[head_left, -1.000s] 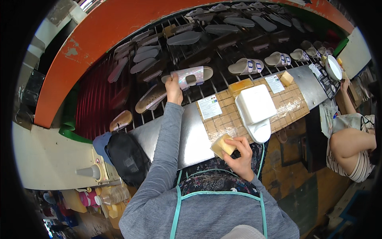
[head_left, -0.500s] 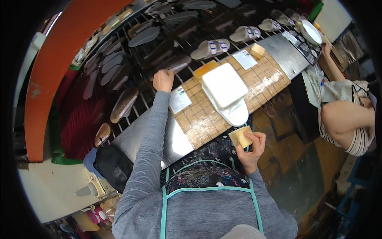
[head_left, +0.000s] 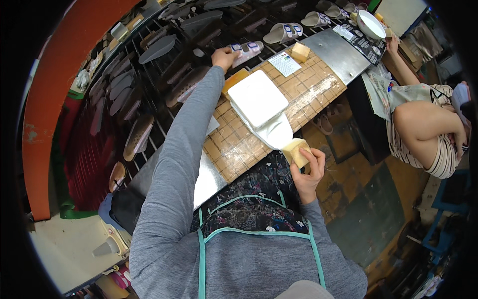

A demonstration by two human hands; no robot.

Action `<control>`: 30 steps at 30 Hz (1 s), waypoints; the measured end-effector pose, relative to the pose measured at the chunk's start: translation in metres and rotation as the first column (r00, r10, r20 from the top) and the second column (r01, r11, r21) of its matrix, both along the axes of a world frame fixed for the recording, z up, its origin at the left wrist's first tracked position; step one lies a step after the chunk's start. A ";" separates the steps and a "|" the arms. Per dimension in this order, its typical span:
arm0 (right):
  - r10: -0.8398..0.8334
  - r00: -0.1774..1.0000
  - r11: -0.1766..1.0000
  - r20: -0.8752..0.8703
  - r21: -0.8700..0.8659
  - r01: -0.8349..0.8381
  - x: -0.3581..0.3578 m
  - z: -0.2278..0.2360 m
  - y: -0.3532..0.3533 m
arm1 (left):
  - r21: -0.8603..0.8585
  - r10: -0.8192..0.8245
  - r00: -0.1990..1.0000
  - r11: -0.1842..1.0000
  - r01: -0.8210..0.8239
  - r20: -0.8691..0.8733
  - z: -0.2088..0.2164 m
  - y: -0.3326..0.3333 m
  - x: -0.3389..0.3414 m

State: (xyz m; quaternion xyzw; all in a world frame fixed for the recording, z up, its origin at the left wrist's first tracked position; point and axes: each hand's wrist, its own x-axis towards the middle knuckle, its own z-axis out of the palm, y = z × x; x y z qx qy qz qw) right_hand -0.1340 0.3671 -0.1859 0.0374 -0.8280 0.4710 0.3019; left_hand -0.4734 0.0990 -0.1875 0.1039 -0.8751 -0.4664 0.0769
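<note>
My left hand (head_left: pixel 225 58) reaches across the bench to the rack, its fingers closed at the near left end of a pale sandal (head_left: pixel 247 53) with blue-edged buckles. Part of that sandal is hidden behind the hand. In my right hand (head_left: pixel 307 174) is a yellow sponge block (head_left: pixel 296 151), pinched between thumb and fingers in front of the bench edge. Just beyond it, a white lidded container (head_left: pixel 258 98) rests on a white tray-like piece (head_left: pixel 278 133) on the brown-covered bench top (head_left: pixel 224 157).
More buckled sandals (head_left: pixel 283 33) line the rack to the right, and dark soles (head_left: pixel 158 49) fill it to the left. A printed sheet (head_left: pixel 285 64) and another sponge block (head_left: pixel 300 52) lie on the bench. At the right, a co-worker's hand (head_left: pixel 393 44) is by a white bowl (head_left: pixel 371 25).
My left hand has moved right along the rack, from a dark sole to the buckled sandal. My right hand keeps the sponge, now tilted differently. The whole view has shifted slightly.
</note>
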 end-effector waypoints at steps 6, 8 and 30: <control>0.055 0.997 0.998 -0.046 0.036 -0.054 0.000 0.001 -0.009 | 0.328 0.080 0.907 0.942 0.067 -0.414 0.075 -0.030 0.123; 0.075 0.995 0.994 -0.060 0.086 -0.070 -0.001 0.002 -0.014 | 0.204 0.162 0.853 0.977 -0.067 -0.496 0.084 -0.035 0.197; 0.583 0.759 0.074 -0.289 -0.912 -0.404 -0.014 0.036 -0.055 | 0.615 0.062 0.963 0.780 0.118 -0.264 0.025 -0.070 0.382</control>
